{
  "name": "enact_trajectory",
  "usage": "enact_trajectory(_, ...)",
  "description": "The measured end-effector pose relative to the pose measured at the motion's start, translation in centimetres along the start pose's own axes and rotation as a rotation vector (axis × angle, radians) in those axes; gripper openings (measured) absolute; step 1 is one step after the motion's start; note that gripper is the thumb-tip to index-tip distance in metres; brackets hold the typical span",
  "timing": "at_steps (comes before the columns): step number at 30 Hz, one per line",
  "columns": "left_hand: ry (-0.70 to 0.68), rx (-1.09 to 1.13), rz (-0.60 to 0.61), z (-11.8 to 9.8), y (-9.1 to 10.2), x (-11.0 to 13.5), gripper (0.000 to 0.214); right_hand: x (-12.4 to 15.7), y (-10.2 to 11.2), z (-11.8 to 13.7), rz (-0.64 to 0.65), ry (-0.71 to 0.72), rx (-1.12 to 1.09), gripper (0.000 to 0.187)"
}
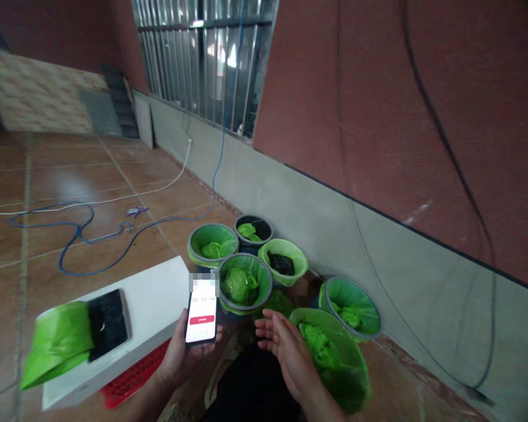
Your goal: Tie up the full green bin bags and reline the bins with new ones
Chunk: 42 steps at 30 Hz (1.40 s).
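Tiled brown floor [4, 252], glossy, light joints; wall [378, 117] red-brown above, grey below, running from upper left to lower right of the frame.

Smartphone [201, 316], one: lower centre of the frame, upright in the grip, lit white screen reading "00 00 04" over a red button; top edge blurred out.

Left hand [183, 353]: thumb and fingers clamped on the phone's two long edges.

Right hand [288, 354]: lower centre, right of the phone and well clear of it; fingers extended, slightly curled and a little apart, beside the large green-lined bin [352, 381].

Round bins, clustered from centre to lower right: a green-lined bin [266, 278] just beside the phone, holding bunched green plastic; three behind it, including a dark-lined bin [264, 228] and a pale-green-lined bin [299, 258] holding black plastic; another green-lined bin [367, 310] against the wall.

White block [154, 305], lower left, bearing a folded green plastic bundle [66, 331] and a black plastic stack [110, 322], touching. Red perforated crate [136, 375] below its near edge.

Blue hose [77, 240], looped on the floor, left. White cable [158, 190], behind it. Barred window [202, 70], top centre-left.
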<state>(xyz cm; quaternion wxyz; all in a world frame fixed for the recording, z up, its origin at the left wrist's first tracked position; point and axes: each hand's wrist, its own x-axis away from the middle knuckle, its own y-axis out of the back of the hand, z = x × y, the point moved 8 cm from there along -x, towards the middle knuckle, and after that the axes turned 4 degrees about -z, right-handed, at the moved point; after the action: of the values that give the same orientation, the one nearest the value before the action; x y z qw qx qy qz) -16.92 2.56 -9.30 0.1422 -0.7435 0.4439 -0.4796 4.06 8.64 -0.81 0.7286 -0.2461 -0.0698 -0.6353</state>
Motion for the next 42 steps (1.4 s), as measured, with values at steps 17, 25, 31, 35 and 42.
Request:
enact_trajectory(17,0.059,0.255,-0.057,-0.1,7.3,-4.4,0.047,-5.4,-12.0,-16.2,-0.003,-0.31,0.349,0.056)
enact_trajectory(25,0.106,0.25,-0.079,0.6,7.5,-4.9,0.047,-5.5,-11.7,-17.6,-0.07,-0.283,0.285,0.056)
enact_trajectory(31,0.113,0.175,-0.125,-0.3,8.1,-5.4,0.048,-5.7,-13.2,-16.5,-0.086,-0.249,0.239,0.047)
enact_trajectory(35,0.066,0.251,-0.157,-1.0,9.4,-6.2,0.061,-5.6,-14.2,-15.7,-0.121,-0.263,0.21,0.035)
enact_trajectory(42,-0.019,0.132,-0.282,-2.5,8.6,-5.7,0.069,-7.6,-16.3,-15.7,0.057,-0.177,0.208,0.038)
